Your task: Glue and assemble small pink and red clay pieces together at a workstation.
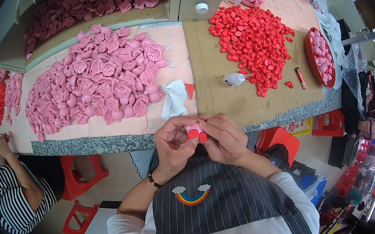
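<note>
Close to the table's front edge, my left hand (174, 144) and my right hand (223, 138) meet around one small pink toy part (192, 127). Two round red pieces (193, 134) sit side by side on its near end. Fingers of both hands are closed on it, and they hide most of its body. Beyond my left hand spreads a big heap of pink hollow toy parts (108, 75) with wavy rims. Past my right hand lies a heap of small red rounded pieces (253, 40).
A white cloth (174, 99) and a small white bottle (234, 79) lie on the table. A red basket (309, 59) of pink parts stands at the right. At far left, another person in a striped shirt (18, 198) sits. Red stools (279, 143) stand below.
</note>
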The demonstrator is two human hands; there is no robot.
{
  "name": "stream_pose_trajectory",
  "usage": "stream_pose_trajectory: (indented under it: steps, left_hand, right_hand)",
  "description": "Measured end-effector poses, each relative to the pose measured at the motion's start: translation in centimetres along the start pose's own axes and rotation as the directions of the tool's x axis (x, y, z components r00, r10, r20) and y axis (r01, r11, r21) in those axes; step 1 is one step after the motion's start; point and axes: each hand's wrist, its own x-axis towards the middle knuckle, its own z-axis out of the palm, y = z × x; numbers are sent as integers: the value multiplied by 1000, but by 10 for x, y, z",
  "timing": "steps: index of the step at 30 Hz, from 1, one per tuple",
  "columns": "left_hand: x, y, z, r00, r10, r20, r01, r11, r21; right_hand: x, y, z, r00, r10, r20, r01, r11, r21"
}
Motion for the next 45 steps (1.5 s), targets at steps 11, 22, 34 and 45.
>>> stream_pose_trajectory:
  steps: [11,22,34,45]
  left_hand:
    - [-8,-3,1,990,-120,-77,98,964,-247]
    - [-6,-7,4,986,-150,-72,132,969,-210]
    - [0,-11,2,999,10,35,-3,981,-195]
    - [1,-13,3,999,40,24,-36,985,-168]
  right_hand:
    - [4,1,0,1000,8,2,-8,1000,-20]
    - [6,2,-1,993,-114,-7,112,987,-111]
    - [2,3,-6,989,148,-9,-142,963,230]
    - [4,-1,-7,990,133,36,-137,980,145]
